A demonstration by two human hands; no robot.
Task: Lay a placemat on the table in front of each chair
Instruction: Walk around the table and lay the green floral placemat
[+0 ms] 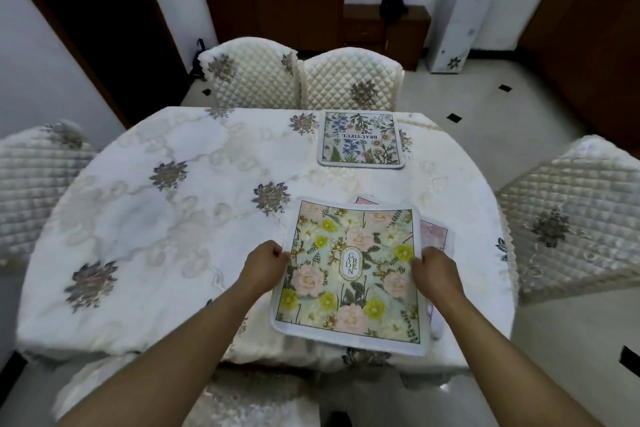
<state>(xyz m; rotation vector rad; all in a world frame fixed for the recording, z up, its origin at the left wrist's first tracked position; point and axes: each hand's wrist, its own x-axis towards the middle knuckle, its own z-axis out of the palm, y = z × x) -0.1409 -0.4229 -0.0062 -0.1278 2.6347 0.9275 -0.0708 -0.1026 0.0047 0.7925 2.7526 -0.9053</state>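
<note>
A green floral placemat (353, 274) with pink and yellow flowers is at the table's near right. My left hand (265, 265) grips its left edge and my right hand (434, 269) grips its right edge. Under it a pinkish placemat (434, 234) shows at the right. A white placemat with blue flowers (361, 139) lies flat at the far edge, in front of the far right chair (353, 78). The table (166, 218) wears a white embroidered cloth.
Quilted cream chairs ring the table: far left (251, 71), left side (33, 180), right side (571, 218), and a near one (194, 392) below my arms. A low wooden cabinet (388, 31) and a white floral column (460, 14) stand behind.
</note>
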